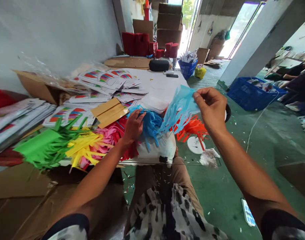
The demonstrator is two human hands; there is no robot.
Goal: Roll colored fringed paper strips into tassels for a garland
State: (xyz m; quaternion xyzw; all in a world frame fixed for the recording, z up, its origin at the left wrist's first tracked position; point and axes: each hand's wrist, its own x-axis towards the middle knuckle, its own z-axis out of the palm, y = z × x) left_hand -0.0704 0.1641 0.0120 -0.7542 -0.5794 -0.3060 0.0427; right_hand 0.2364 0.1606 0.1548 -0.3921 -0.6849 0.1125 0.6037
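Observation:
My right hand (212, 107) is raised over the right edge of the table, thumb and fingers pinched on the upper edge of a light blue fringed tissue sheet (181, 101). Its cut strips hang down to the left. My left hand (134, 128) rests at the blue fringe pile (152, 124), fingers stretched out and a little apart. Left of it lie red fringe (130, 150), pink fringe (112, 136), yellow fringe (85, 146) and green fringe (42, 141) in a row. Orange fringe (192, 126) hangs at the table's right edge.
Printed packets (107, 81) and a folded brown card (109, 112) cover the table's left and middle. A black case (158, 65) and a phone (171, 75) lie farther back. Blue crates (249, 95) stand on the green floor, near a seated person (297, 80).

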